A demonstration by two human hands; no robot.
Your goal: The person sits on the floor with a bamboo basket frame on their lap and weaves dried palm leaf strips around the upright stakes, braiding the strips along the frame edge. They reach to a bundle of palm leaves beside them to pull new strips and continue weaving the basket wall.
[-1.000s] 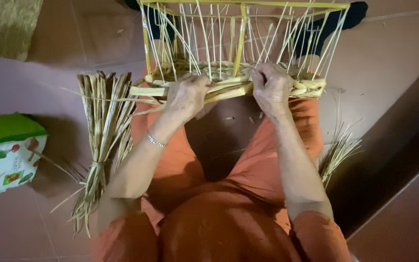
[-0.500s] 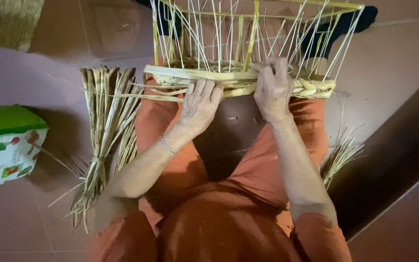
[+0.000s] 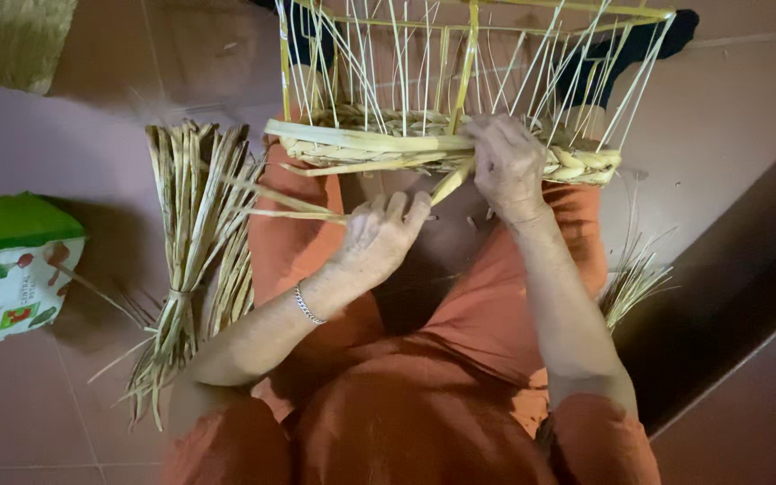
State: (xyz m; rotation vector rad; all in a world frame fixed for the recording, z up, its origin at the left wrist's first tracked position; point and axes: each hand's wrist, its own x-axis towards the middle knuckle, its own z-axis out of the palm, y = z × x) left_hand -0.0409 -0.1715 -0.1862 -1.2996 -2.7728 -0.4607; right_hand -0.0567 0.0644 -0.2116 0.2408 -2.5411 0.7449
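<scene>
Basket (image 3: 446, 148) rests half-woven on the person's lap, upright stakes rising from its braided rim. Right hand (image 3: 507, 166) grips the rim, fingers curled over the braid. Left hand (image 3: 377, 238) pinches loose straw strands (image 3: 289, 208) just below it. Straw bundle (image 3: 192, 260) lies on the floor beside a green box (image 3: 11, 260).

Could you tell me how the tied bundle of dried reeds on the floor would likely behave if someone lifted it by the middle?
The reed bundle would probably feel light, being thin dry strips. Its loose ends splay beyond the tie, so they would likely droop and flex. Stray strands may slip out.
</scene>
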